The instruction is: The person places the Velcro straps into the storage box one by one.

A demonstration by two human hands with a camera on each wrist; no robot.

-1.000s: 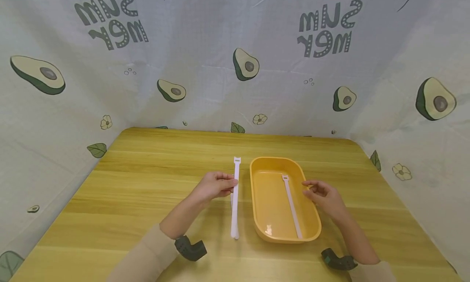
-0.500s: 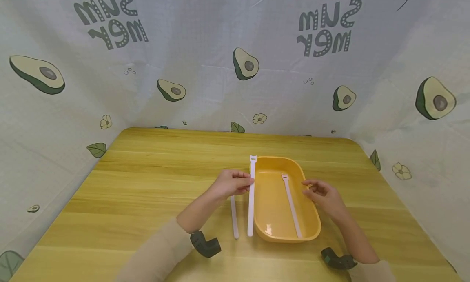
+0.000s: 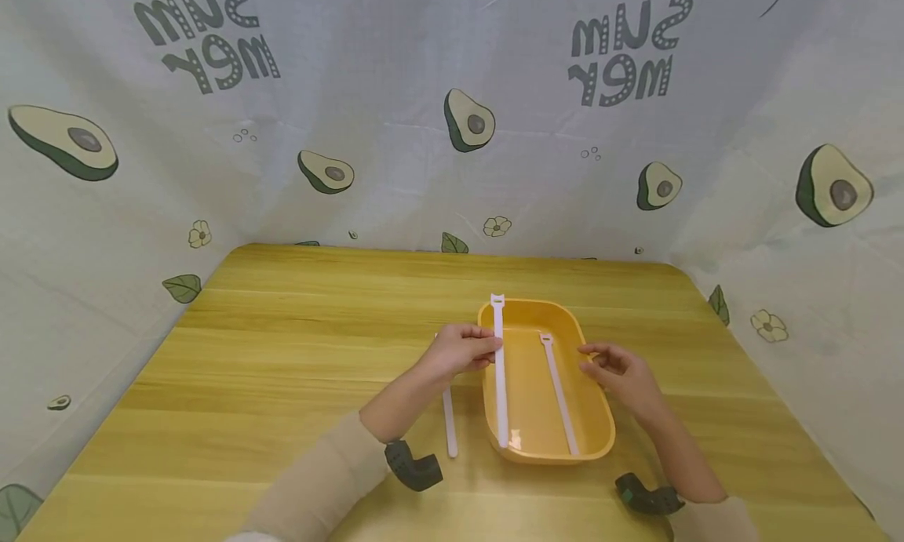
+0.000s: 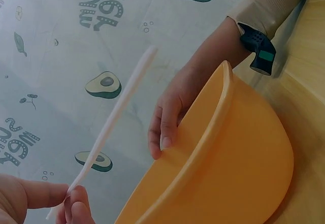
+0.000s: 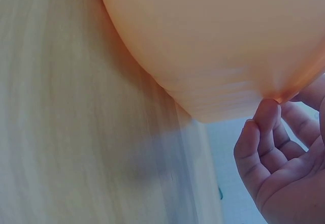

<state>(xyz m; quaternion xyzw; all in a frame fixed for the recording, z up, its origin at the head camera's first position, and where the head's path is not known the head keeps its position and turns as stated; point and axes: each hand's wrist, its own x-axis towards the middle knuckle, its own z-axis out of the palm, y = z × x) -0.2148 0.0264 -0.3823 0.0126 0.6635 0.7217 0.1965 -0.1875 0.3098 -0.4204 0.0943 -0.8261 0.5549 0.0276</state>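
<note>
My left hand (image 3: 455, 350) pinches a white hook-and-loop cable tie (image 3: 500, 393) between thumb and fingers; its slotted head points away from me. This tie hangs over the left side of a yellow plastic bin (image 3: 528, 397). A second white cable tie (image 3: 560, 393) lies inside the bin, towards its right side. On the table left of the bin rests another white cable tie (image 3: 450, 424), partly hidden under my left hand and forearm. My right hand (image 3: 625, 377) holds the bin's right rim, and the right wrist view shows fingertips and thumb (image 5: 278, 104) pinching that edge.
The bin stands on a wood-grain table (image 3: 339, 307). Behind and beside the table hangs a pale cloth (image 3: 395, 95) printed with avocados and mirrored lettering. Dark devices are strapped to the left wrist (image 3: 413, 467) and the right wrist (image 3: 646, 495).
My left hand has carried the cable tie rightwards, from above the table to over the bin's left side. The tie left on the table has come into fuller view. My right hand stays on the rim.
</note>
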